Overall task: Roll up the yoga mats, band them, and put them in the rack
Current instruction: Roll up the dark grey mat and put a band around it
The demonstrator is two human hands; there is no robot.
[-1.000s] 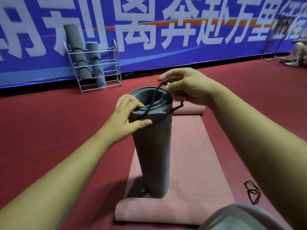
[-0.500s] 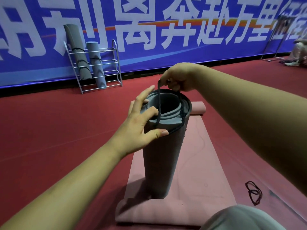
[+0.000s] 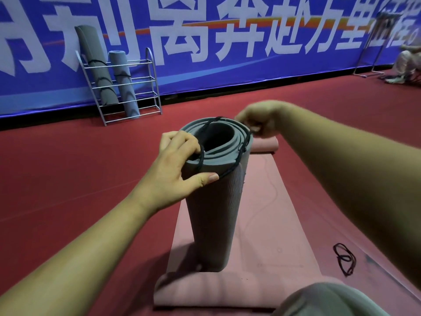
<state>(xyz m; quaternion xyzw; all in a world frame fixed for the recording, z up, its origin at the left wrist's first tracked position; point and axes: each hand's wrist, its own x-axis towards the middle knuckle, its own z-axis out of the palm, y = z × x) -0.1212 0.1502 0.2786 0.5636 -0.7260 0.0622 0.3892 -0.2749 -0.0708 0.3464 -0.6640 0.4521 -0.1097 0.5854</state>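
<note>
Where the blue banner [image 3: 250, 71] meets the red floor [image 3: 68, 179], a wire rack [image 3: 149, 115] stands with 2 banded grey rolls [image 3: 98, 71] leaning in it. Pink mat [image 3: 273, 224] lies flat on the floor, both ends curled. Grey rolled mat [image 3: 211, 213] stands upright on the pink mat's near end. Left hand [image 3: 173, 169] grips the roll's top rim, thumb on the outer wall, fingers curled over the edge. Right hand [image 3: 262, 119] pinches the black band [image 3: 241, 149] at the far rim; band is stretched across the roll's open top. Spare bands [image 3: 344, 258] lie on the floor, right of the pink mat.
</note>
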